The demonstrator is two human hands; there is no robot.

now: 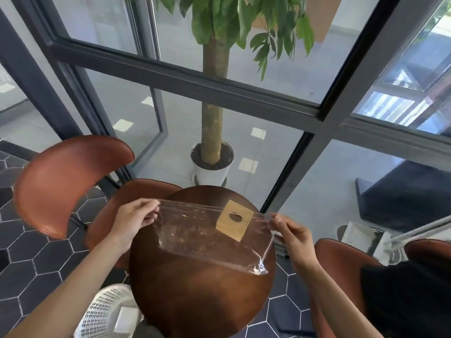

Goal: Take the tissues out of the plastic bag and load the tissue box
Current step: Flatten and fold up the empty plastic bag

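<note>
I hold the plastic bag [210,230] stretched between both hands above the round tabletop [195,301]. My left hand [134,219] pinches the top corner at its fingertips; my right hand [291,231] pinches the opposite top corner the same way. Both hands are closed on the film, not spread.

The bag's long axis runs from the left hand to the right hand, with the sealed top edge farthest from me and the bottom hanging toward me, its lower corner under the right hand crumpled. It appears clear and nearly flat; I cannot confirm tissues inside. The tissue box [234,220], a tan square with an oval slot facing up, shows through the film, closer to the right hand.

Procedure, as I judge it: locate the seal, separate the two layers with thumb and forefinger, and pull evenly outward to avoid tearing
</note>
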